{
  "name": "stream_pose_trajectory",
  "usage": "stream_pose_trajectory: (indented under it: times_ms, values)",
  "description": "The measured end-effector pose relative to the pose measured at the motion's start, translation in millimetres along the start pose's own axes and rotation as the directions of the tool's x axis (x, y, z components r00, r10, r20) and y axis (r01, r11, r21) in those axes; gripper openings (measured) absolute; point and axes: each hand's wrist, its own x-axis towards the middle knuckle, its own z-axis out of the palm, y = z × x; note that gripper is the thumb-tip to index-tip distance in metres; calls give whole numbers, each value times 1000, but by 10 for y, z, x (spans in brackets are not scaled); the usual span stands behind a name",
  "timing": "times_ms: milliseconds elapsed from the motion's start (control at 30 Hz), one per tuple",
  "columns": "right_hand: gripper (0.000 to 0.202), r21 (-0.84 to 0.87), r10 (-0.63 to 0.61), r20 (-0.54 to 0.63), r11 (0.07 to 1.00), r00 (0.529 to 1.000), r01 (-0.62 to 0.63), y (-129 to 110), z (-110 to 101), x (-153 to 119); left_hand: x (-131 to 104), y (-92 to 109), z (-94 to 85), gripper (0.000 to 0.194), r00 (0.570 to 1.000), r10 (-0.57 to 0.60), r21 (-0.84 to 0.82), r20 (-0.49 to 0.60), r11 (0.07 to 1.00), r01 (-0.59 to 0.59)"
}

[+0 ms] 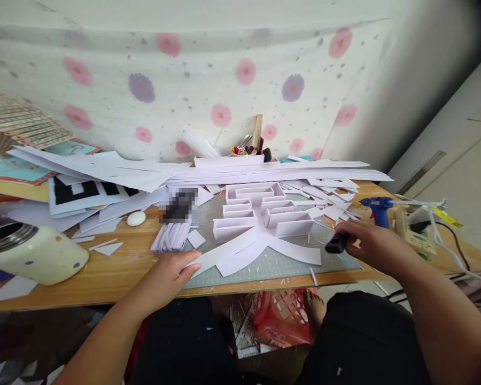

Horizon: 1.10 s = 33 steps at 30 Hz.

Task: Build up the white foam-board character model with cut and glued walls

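Currently, your left hand pinches a white board strip between thumb and fingers, its far end reaching the near part of the white walled model on the cutting mat. Your right hand grips a black tool near the mat's right side, left of the blue glue gun.

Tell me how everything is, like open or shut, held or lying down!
Left hand: closed on white strip.
Right hand: closed around black tool.
White strip: held by one end.
Cream flask: open, no cap on.
Folding fan: spread open.
White shape: walls standing on far parts; front right leg flat.
Glue gun: not held; on or off, can't tell.
Cutting mat: partly covered.
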Motion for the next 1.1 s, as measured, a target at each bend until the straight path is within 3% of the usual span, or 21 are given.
stream_pose_trajectory:
  times_ms: [67, 133, 167, 233, 300, 367, 500, 600, 700, 933, 1033, 1100]
  values:
    - [28, 100, 77, -97, 993, 992, -67, -120, -107, -67, -3, 2, 4, 34, 1000, 14, -6, -8, 1000, -14]
    - [31, 333, 137, -190, 941, 972, -68, -328, -222, -105, -6, 2, 9, 33, 999, 27, -7, -21, 1000, -27]
    - [29, 505, 149, -210, 863, 966, -24, -462, -268, -105, -8, 2, 11, 32, 999, 31, -5, -28, 1000, -31]
    - [25, 801, 155, -188, 595, 970, 60, -769, -305, -64, -13, 1, 14, 31, 999, 33, 2, -35, 999, -33]
    - [29, 934, 133, -140, 348, 981, 87, -1083, -253, 17, -20, 2, 15, 29, 999, 35, 4, -39, 999, -34]
    - [30, 969, 58, -104, 231, 993, 88, -1360, -133, 108, -26, 3, 19, 28, 998, 39, 1, -43, 999, -39]
    - [14, 959, -124, -93, 254, 988, 122, -1742, 116, 235, -34, 13, 26, 25, 998, 37, 6, -52, 999, -37]
    - [25, 947, -299, -72, 278, 952, 159, -1897, 200, 271, -40, 26, 30, 24, 998, 39, 8, -56, 999, -39]
    - [34, 909, -379, -96, 343, 921, 236, -1970, 220, 301, -46, 40, 31, 23, 998, 29, 16, -59, 999, -28]
    - [29, 881, -297, -109, 412, 948, 231, -1987, 236, 385, -34, 49, 26, 23, 998, 22, 35, -56, 999, -20]
    - [19, 874, -142, -105, 459, 984, 159, -2044, 297, 385, -33, 36, 30, 23, 998, 28, 42, -56, 999, -26]
    - [15, 910, -12, -57, 411, 998, 57, -2111, 357, 383, -34, 25, 38, 22, 997, 35, 43, -63, 999, -33]
